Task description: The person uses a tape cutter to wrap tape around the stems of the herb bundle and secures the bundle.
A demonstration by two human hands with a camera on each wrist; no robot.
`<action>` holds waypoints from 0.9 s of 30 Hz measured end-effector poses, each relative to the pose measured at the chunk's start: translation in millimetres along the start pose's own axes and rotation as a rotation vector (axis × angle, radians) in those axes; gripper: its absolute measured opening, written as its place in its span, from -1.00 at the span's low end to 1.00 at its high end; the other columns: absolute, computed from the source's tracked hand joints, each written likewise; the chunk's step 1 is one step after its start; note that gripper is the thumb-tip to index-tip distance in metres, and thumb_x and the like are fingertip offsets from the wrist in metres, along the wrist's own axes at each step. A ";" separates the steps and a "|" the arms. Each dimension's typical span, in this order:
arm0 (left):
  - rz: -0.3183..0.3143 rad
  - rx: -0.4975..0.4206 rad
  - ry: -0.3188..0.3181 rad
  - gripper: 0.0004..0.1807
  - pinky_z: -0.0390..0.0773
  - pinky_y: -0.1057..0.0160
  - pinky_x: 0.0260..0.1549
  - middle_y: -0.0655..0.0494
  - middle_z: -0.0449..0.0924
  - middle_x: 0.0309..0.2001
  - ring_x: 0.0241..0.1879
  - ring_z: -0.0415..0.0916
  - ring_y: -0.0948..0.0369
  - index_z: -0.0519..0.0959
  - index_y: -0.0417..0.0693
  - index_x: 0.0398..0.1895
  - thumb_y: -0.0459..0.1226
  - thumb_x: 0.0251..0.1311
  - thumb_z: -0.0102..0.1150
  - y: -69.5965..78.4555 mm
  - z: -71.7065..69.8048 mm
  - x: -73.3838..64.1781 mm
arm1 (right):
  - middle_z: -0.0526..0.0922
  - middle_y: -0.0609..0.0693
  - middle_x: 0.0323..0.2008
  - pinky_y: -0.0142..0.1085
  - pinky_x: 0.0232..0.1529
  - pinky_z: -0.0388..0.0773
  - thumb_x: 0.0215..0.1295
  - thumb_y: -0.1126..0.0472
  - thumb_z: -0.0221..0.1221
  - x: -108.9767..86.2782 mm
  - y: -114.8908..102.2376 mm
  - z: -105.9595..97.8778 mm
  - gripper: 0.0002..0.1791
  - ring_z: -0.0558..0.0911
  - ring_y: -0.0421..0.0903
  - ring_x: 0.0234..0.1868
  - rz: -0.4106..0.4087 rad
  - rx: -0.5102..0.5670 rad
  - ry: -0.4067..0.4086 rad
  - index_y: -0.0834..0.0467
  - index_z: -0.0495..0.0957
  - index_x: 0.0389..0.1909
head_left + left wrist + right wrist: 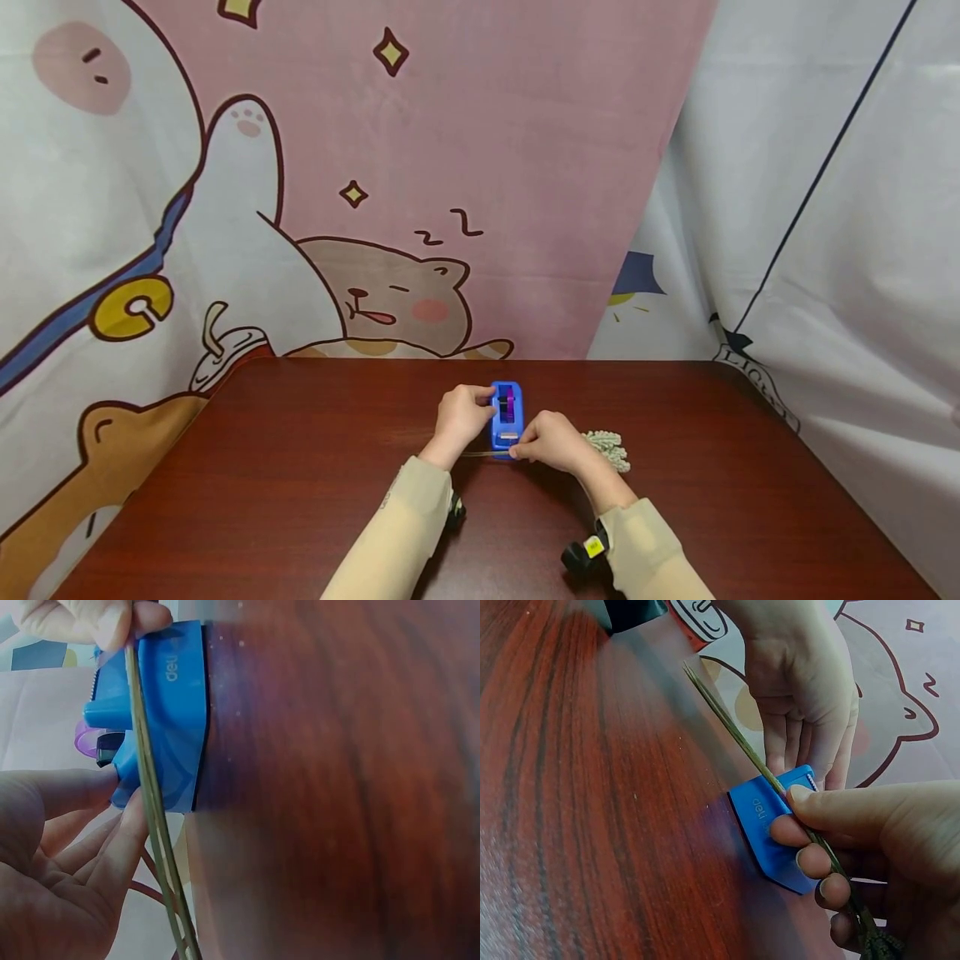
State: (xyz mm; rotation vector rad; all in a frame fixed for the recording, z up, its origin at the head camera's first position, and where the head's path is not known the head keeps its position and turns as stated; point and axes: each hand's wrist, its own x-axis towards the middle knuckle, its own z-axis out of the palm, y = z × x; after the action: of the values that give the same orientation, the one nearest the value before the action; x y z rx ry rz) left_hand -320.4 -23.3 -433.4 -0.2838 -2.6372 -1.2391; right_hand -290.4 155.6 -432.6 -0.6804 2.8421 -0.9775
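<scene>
A blue tape dispenser (507, 417) with a purple roll core stands on the table. My left hand (460, 421) grips its left side with the thumb and fingers, also seen beside the dispenser (169, 712) in the left wrist view. My right hand (553, 442) pinches a thin bundle of plant stems (735, 731) between thumb and fingers. The stems lie across the dispenser's near end, by its cutter. Their bare ends point left, and a pale green, bushy head (609, 450) sticks out to the right behind my right hand. Whether tape touches the stems is hard to tell.
The dark reddish-brown wooden table (300, 500) carries all of this. A cartoon-printed cloth (525, 167) hangs behind its far edge, and a white cloth (840, 208) hangs on the right. Black wrist devices (585, 557) sit at both sleeves.
</scene>
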 end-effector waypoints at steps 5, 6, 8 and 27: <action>-0.005 0.006 0.003 -0.66 0.58 0.05 -0.22 0.01 0.72 -0.23 -0.15 0.64 0.04 0.70 -0.13 -0.03 -0.35 0.05 0.39 1.3 -0.9 -1.6 | 0.57 -0.17 -0.74 -0.34 -0.61 0.42 0.07 0.17 0.41 0.8 0.9 -0.3 -0.80 0.48 -0.27 -0.67 -0.019 -0.010 -0.002 0.13 0.71 -0.66; -0.002 0.003 0.006 -0.66 0.58 0.06 -0.23 0.01 0.73 -0.23 -0.16 0.64 0.04 0.70 -0.13 -0.04 -0.35 0.05 0.39 1.1 -0.8 -1.8 | 0.57 -0.18 -0.74 -0.35 -0.61 0.42 0.07 0.16 0.41 1.1 1.2 -0.2 -0.80 0.48 -0.27 -0.67 -0.022 -0.013 -0.003 0.13 0.72 -0.66; 0.012 0.008 0.017 -0.66 0.58 0.09 -0.26 0.02 0.73 -0.25 -0.19 0.65 0.06 0.70 -0.13 -0.05 -0.35 0.04 0.39 1.8 -1.3 -2.7 | 0.57 -0.19 -0.75 -0.35 -0.62 0.41 0.08 0.16 0.41 1.1 1.6 -0.4 -0.79 0.47 -0.27 -0.68 -0.032 -0.017 -0.006 0.13 0.71 -0.67; -0.014 0.007 0.015 -0.67 0.57 0.03 -0.25 0.05 0.72 -0.19 -0.13 0.63 0.03 0.71 -0.06 -0.05 -0.32 0.05 0.40 -0.2 2.8 -1.0 | 0.57 -0.21 -0.74 -0.39 -0.62 0.39 0.10 0.17 0.40 0.2 3.9 -1.8 -0.77 0.44 -0.31 -0.67 -0.089 -0.045 -0.015 0.12 0.71 -0.68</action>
State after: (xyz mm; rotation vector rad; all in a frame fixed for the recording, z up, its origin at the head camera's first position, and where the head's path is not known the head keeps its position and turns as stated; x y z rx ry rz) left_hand -319.8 -21.3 -435.5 -0.2542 -2.6343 -1.2317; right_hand -292.4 159.4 -433.4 -0.8208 2.8512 -0.9190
